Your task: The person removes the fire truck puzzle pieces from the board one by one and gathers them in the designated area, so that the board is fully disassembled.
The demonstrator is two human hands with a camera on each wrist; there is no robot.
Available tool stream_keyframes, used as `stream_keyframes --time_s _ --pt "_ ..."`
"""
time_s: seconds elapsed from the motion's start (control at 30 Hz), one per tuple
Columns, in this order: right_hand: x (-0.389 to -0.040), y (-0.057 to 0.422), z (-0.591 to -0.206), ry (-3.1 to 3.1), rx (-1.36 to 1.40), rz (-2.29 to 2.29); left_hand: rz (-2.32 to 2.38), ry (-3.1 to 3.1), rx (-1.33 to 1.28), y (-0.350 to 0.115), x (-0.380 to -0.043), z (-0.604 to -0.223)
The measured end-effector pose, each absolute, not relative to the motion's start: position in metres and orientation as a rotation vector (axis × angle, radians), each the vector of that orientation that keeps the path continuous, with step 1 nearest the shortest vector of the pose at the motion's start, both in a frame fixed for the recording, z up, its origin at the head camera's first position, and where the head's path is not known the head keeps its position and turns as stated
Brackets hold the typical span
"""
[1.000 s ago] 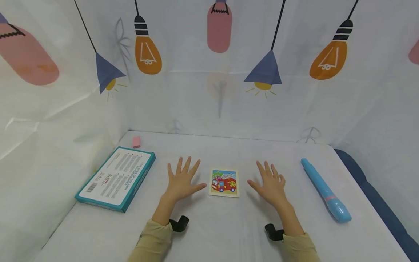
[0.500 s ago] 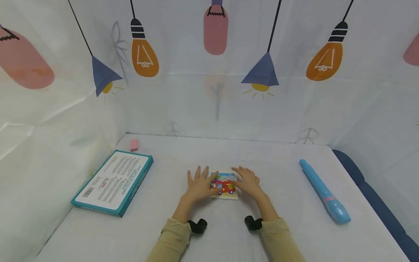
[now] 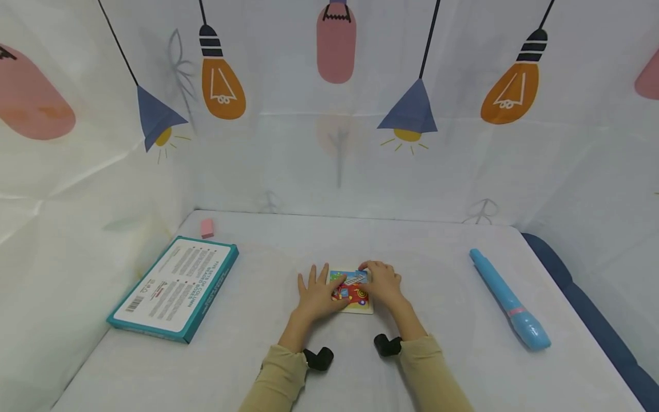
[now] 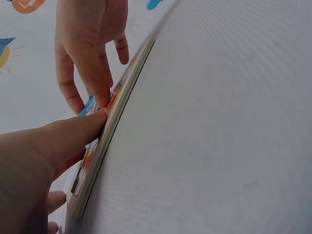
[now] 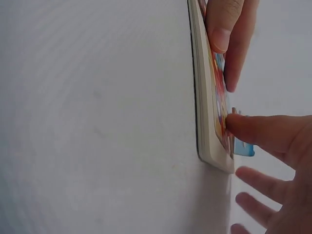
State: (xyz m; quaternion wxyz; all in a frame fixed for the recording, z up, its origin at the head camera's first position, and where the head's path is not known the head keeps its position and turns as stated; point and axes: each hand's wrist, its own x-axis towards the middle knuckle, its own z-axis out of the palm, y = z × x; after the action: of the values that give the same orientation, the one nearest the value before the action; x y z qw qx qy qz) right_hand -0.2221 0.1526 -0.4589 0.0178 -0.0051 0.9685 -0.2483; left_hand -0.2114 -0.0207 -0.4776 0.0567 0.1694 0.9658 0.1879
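Note:
A small wooden jigsaw puzzle point(image 3: 361, 311) with a red fire engine picture lies flat on the white table between both hands. My left hand point(image 3: 315, 298) rests on its left side, thumb and index finger on the picture and the other fingers spread straight. At the upper right corner, my right hand point(image 3: 384, 282) pinches a blue puzzle piece point(image 5: 243, 147) between thumb and fingers. That piece stands tilted up out of the board in the right wrist view. Fingers of both hands cover parts of the picture.
A teal and white box point(image 3: 175, 289) lies at the left, with a pink eraser-like block point(image 3: 207, 228) behind it. A light blue pen-shaped device point(image 3: 509, 300) lies at the right. White printed sheeting point(image 3: 293, 160) closes off the back and sides.
Both hands have come inward from beside the puzzle onto it. The right hand has taken hold of a puzzle piece at the upper right and tilted it up.

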Motion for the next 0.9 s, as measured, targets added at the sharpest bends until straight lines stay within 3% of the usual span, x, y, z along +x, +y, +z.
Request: stream_keyframes --time_s 0.5,0.9 --pt "-0.218 0.174 -0.462 2.83 0.053 -1.43 0.564 2.942 0.515 -0.022 -0.211 -0.486" --pt "-0.216 0.215 -0.463 2.639 0.341 -1.68 0.583 2.95 0.524 -0.024 -0.212 -0.486"
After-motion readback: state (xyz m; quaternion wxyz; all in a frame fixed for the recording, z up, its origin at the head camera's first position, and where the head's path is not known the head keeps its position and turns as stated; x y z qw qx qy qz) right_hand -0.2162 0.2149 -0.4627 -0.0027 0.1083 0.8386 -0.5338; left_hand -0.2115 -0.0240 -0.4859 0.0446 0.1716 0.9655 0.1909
